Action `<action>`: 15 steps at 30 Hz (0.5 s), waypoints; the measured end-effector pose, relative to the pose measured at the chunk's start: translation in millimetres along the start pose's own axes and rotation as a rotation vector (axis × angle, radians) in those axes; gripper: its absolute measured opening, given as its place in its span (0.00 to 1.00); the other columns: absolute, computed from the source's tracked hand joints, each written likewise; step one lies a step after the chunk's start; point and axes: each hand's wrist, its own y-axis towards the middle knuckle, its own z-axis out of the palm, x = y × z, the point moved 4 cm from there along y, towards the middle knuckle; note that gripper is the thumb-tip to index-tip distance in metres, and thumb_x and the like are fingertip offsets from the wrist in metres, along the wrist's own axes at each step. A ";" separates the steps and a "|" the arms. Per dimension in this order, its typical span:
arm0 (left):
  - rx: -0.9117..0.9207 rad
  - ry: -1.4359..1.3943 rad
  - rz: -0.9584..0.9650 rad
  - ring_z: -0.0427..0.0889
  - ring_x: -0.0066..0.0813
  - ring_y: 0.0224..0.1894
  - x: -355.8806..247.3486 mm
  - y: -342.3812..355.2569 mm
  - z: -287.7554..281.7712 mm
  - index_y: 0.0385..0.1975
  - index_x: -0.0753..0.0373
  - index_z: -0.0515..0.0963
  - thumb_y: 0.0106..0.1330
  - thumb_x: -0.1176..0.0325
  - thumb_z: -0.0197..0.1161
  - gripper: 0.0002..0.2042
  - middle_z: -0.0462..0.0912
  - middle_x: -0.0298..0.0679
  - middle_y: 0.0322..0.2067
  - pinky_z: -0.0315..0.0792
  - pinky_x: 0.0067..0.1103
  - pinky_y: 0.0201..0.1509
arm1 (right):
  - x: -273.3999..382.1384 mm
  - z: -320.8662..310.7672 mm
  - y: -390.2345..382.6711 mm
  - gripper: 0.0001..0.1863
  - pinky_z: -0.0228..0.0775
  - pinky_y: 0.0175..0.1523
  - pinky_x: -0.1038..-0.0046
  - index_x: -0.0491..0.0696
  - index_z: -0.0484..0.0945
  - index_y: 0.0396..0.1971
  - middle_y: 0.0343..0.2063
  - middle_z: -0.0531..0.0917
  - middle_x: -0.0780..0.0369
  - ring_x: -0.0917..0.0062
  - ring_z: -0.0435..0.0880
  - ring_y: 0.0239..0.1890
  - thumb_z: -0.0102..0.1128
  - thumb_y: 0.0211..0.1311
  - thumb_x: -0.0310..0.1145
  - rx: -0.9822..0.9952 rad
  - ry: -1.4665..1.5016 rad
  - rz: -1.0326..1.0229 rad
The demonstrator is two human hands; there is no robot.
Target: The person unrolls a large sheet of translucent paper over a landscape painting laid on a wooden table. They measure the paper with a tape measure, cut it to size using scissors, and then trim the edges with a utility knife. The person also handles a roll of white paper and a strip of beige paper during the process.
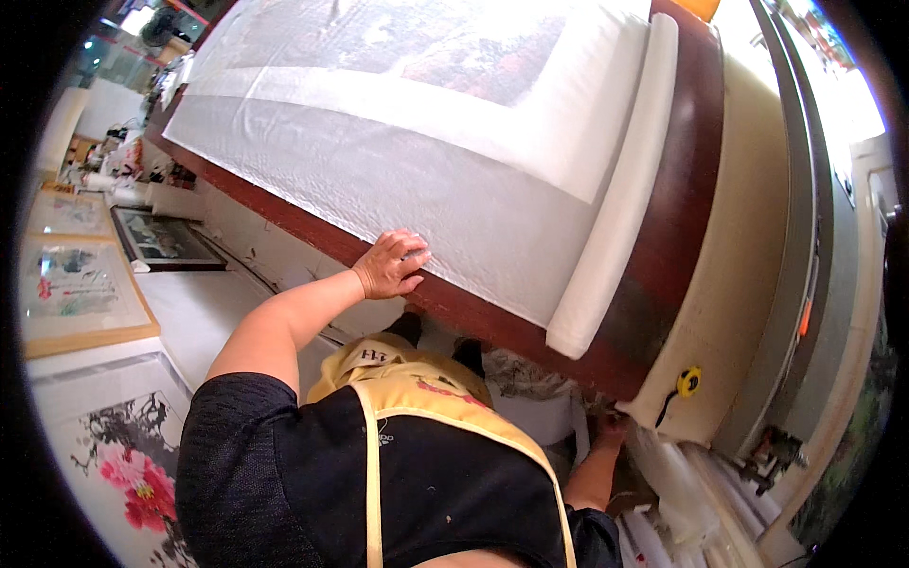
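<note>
My left hand rests on the near edge of a dark red table, its fingers bent and slightly apart beside the border of a damp-looking grey-white sheet. Under the sheet's far part shows a faint landscape picture. Along the sheet's right side lies a long white paper roll, part of the same pale covering or resting on it; I cannot tell which. My right hand is low, past the table's near right corner, close to some pale sheets and clear plastic. Its fingers are too dark and small to read.
A yellow tape measure lies on a beige surface right of the table. Framed pictures lean at the left, among them a dark-framed one and a flower painting. A yellow apron hangs against the table's front.
</note>
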 end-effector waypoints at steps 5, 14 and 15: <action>-0.040 -0.098 0.015 0.66 0.41 0.59 4.9 7.0 -4.3 0.54 0.57 0.72 0.60 0.61 0.64 0.22 0.70 0.41 0.53 0.62 0.38 0.62 | -102.6 -19.8 -139.1 0.11 0.70 0.26 0.80 0.43 0.77 0.40 0.25 0.79 0.65 0.83 0.76 0.22 0.58 0.67 0.36 0.058 -0.478 0.410; -0.093 -0.073 0.184 0.72 0.33 0.51 14.4 11.6 -19.3 0.47 0.59 0.77 0.57 0.67 0.63 0.16 0.76 0.35 0.45 0.64 0.31 0.57 | -285.4 159.7 -343.2 0.32 0.60 0.27 0.83 0.46 0.76 0.40 0.24 0.74 0.72 0.88 0.69 0.23 0.76 0.43 0.54 0.508 -1.158 0.368; -0.127 -0.058 0.229 0.73 0.31 0.49 17.5 13.8 -16.1 0.45 0.59 0.78 0.57 0.68 0.62 0.15 0.77 0.34 0.43 0.65 0.30 0.56 | -307.4 179.7 -349.4 0.32 0.60 0.27 0.83 0.46 0.75 0.41 0.23 0.73 0.72 0.88 0.69 0.22 0.74 0.45 0.55 0.541 -1.137 0.292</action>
